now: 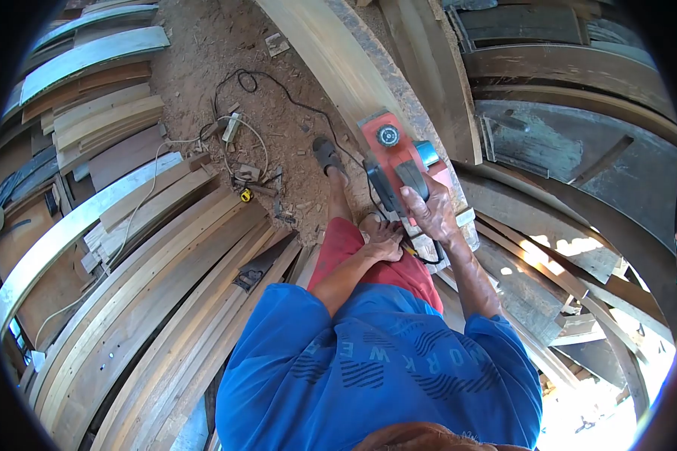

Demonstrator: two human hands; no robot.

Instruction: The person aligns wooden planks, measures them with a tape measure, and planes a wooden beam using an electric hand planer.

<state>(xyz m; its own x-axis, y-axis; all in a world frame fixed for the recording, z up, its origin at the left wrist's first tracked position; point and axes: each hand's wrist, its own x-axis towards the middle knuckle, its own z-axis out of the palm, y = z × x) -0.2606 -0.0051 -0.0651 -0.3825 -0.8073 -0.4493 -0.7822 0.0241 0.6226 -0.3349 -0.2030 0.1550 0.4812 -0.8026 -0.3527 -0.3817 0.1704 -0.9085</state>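
Note:
My right hand (pixel 433 213) is closed around the dark rear handle of a red electric planer (pixel 384 124), which has a round dial on top. The planer rests on a long, pale wooden board (pixel 327 56) that runs toward the top of the view. Lower and to the left, my left hand (pixel 384 241) is in front of my red shorts, close to the back end of the planer. Its fingers look spread, and nothing shows in them. A black power cord (pixel 308 103) trails from the planer across the ground to the left.
A white power strip (pixel 232 127) and a yellow tape measure (pixel 246 195) lie on the dirt floor among wood shavings. Stacked planks (pixel 165 301) fill the left side. More boards (pixel 564 75) lie on the right. My sandalled foot (pixel 326 155) stands beside the workpiece.

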